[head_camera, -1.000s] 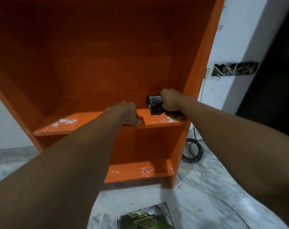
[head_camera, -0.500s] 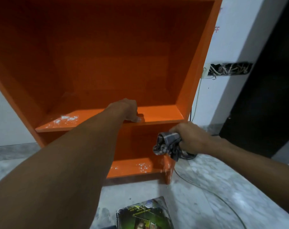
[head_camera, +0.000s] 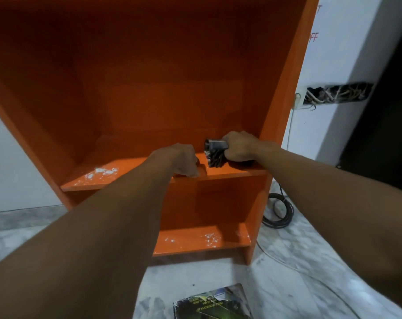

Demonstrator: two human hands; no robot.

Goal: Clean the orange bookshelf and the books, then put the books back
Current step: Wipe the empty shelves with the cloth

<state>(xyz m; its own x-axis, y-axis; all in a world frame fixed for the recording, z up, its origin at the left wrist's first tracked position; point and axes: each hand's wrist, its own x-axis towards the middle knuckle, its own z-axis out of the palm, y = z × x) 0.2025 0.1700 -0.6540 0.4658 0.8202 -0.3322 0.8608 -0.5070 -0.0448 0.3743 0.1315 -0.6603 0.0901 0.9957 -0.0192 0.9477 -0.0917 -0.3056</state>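
Head view. Orange bookshelf [head_camera: 149,88]: rigid, likely heavy; my left hand [head_camera: 184,161] curls over the front edge of its middle shelf [head_camera: 131,178]. Shelves hold white dust [head_camera: 101,172], middle-left and bottom. Book [head_camera: 213,305]: on the floor [head_camera: 287,284] in front, glossy, probably slippery; lift by its edges. Cloth [head_camera: 215,155]: soft, bunched in the fist of my right hand [head_camera: 239,147], at the middle shelf's right end.
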